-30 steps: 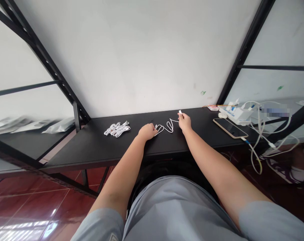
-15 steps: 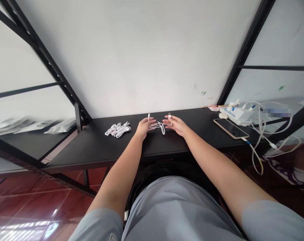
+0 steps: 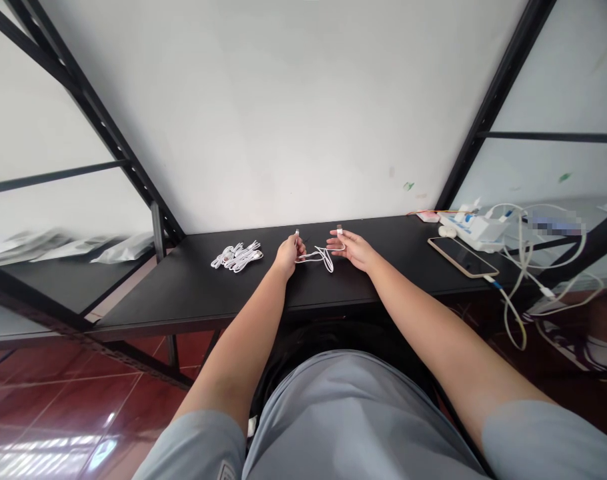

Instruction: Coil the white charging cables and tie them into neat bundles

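Now the left hand (image 3: 287, 252) pinches one plug end of a white cable (image 3: 317, 256), and the small plug stands up just above its fingers. The right hand (image 3: 356, 249) has the other plug end between thumb and forefinger, while its remaining fingers are spread open. Between the two grips the cable hangs down in a few loose loops that touch the black counter (image 3: 193, 293), so it is held at both ends but not yet wound into a tidy bundle. To the left of the left grip, well apart, a pile of cables (image 3: 237, 256) lies on the counter, and these look already coiled. To the right of the right grip, also well apart, lie a phone (image 3: 462, 257) and a power strip (image 3: 476, 227) with several wires. I judge the work is partly done.
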